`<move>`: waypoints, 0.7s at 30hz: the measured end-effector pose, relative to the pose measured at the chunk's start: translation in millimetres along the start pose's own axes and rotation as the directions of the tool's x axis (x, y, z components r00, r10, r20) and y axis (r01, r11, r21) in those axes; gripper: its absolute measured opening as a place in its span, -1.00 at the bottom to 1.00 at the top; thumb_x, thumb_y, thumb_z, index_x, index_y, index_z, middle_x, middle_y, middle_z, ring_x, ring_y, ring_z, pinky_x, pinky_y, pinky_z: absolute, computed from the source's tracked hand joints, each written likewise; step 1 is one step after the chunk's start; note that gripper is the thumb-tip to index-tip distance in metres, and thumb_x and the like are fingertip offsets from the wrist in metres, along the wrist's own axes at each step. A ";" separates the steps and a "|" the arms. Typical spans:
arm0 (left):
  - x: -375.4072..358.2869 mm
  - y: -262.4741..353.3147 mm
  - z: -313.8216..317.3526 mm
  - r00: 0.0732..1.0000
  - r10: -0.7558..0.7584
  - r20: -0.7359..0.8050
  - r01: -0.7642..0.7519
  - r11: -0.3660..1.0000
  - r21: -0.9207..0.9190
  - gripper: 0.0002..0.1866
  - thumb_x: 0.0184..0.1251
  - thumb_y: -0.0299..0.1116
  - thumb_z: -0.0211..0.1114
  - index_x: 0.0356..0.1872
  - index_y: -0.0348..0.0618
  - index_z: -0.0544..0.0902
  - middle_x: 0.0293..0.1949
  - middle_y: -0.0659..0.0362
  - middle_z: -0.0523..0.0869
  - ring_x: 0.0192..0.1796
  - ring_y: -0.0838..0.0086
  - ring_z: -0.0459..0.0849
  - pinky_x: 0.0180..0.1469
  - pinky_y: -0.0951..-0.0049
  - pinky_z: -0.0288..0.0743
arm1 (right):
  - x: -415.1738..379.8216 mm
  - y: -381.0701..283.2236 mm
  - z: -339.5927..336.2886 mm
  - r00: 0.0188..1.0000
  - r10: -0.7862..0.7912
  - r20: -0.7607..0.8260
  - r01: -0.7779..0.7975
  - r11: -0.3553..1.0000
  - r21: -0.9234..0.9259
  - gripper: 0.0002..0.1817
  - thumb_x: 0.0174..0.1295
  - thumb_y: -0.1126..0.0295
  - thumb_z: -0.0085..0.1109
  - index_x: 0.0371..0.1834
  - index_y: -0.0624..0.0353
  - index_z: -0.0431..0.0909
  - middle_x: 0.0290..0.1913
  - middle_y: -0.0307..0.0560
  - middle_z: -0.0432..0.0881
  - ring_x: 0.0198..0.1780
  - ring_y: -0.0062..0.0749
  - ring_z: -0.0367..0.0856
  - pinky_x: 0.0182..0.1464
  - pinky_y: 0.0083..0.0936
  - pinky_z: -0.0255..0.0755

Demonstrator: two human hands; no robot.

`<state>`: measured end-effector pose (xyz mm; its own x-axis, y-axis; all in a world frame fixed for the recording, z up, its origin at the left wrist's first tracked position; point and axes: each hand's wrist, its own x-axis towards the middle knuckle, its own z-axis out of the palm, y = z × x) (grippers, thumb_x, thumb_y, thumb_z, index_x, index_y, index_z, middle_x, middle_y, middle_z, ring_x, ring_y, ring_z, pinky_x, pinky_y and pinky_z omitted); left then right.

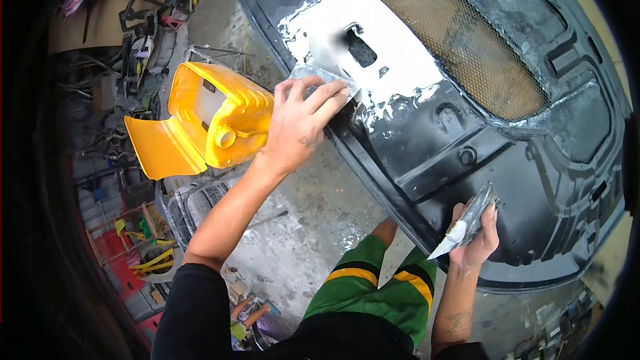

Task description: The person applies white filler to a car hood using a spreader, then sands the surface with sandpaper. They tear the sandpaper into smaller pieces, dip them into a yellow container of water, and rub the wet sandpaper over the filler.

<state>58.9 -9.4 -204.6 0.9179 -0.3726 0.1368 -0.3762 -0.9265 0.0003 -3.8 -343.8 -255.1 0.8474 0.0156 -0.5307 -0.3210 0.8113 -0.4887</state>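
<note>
My left hand (303, 117) is closed on a thin grey sheet (318, 75), pressed at the edge of a white coated area (400, 47) on a large black panel (427, 150). The white area surrounds a dark rectangular hole (361, 49). Near the panel's lower edge, my right hand (477, 233) grips a grey spreader (475, 217) with white paste on it. Left of my left hand is a cut-open yellow jug (257, 110), its flap hanging out.
Brown mesh (460, 33) fills an opening in the panel. Metal frames and mixed scrap (143, 47) lie at the left. A red surface (113, 243) with yellow pieces (157, 260) is lower left. Another person's arms (250, 313) show at the bottom.
</note>
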 end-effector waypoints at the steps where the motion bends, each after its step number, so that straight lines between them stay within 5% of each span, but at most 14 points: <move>1: -3.6 -2.8 -3.0 1.000 0.012 0.007 -0.012 1.000 0.017 -0.38 -0.12 -0.64 0.25 0.14 -0.11 0.64 0.20 0.27 0.67 0.20 0.22 0.57 0.21 0.12 0.34 | -2.2 1.7 1.6 1.000 -0.006 -0.001 0.006 1.000 -0.002 -0.76 0.49 0.29 0.09 -0.10 0.28 0.55 -0.35 0.03 0.65 -0.57 -0.36 0.46 -0.63 -0.52 0.33; 10: 41.1 11.9 -12.9 0.995 0.086 -0.040 -0.085 0.996 0.029 -0.53 0.07 -0.53 0.24 0.10 -0.11 0.63 0.19 0.26 0.65 0.17 0.28 0.57 0.19 0.11 0.36 | -13.2 10.4 10.7 1.000 0.000 -0.030 -0.001 0.999 -0.048 -0.79 0.48 0.28 0.09 -0.10 0.22 0.57 -0.35 -0.12 0.66 -0.56 -0.44 0.46 -0.45 -0.45 0.33; 13: 52.3 22.6 -8.6 0.989 0.143 -0.031 -0.139 0.986 0.090 -0.62 0.13 -0.49 0.24 0.03 -0.13 0.62 0.14 0.23 0.64 0.16 0.27 0.56 0.19 0.12 0.36 | -16.4 16.5 5.2 0.999 -0.005 -0.054 0.003 0.999 -0.040 -0.73 0.46 0.30 0.09 0.06 0.24 0.53 -0.32 -0.14 0.65 -0.52 -0.44 0.52 -0.41 -0.45 0.41; 21: 53.5 39.9 -0.7 0.992 0.082 0.098 -0.099 0.978 0.181 -0.47 0.04 -0.58 0.21 0.14 -0.13 0.62 0.23 0.26 0.61 0.17 0.25 0.53 0.19 0.17 0.36 | -15.8 17.0 -16.9 1.000 0.009 -0.001 -0.009 0.999 -0.033 -0.60 0.41 0.29 0.13 0.21 0.28 0.45 -0.25 -0.16 0.64 -0.44 -0.44 0.57 -0.36 -0.45 0.47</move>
<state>92.8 -66.3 -196.6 0.8919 -0.4505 0.0391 -0.4356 -0.8792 -0.1929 -29.8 -340.1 -266.7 0.8441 0.0227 -0.5358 -0.3426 0.7915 -0.5061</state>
